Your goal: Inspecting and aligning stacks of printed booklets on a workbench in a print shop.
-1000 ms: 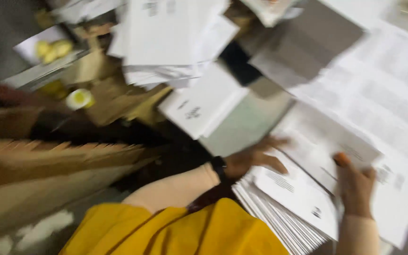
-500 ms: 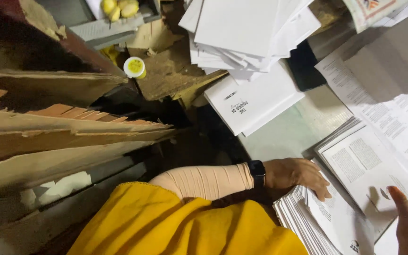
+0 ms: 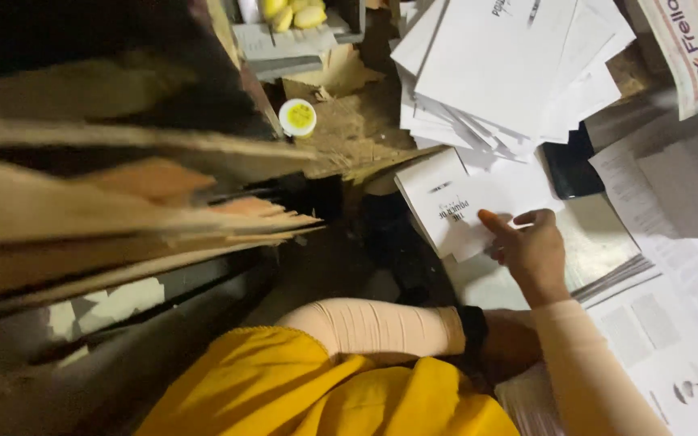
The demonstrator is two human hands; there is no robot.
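booklet (image 3: 454,211), white with dark print on the cover, sits on the desk (image 3: 599,242) just past the middle toward 1 o'clock. right hand (image 3: 531,246) comes in from 5 o'clock, index finger out and touching the cover, other fingers loosely curled, not clamped on anything. left hand is hidden behind the right forearm at about 5 o'clock, only its black wristband (image 3: 472,329) shows, so can't tell its state. loose white sheets (image 3: 510,64) piled at 12 o'clock, small yellow-lidded jar (image 3: 297,117) near 11.
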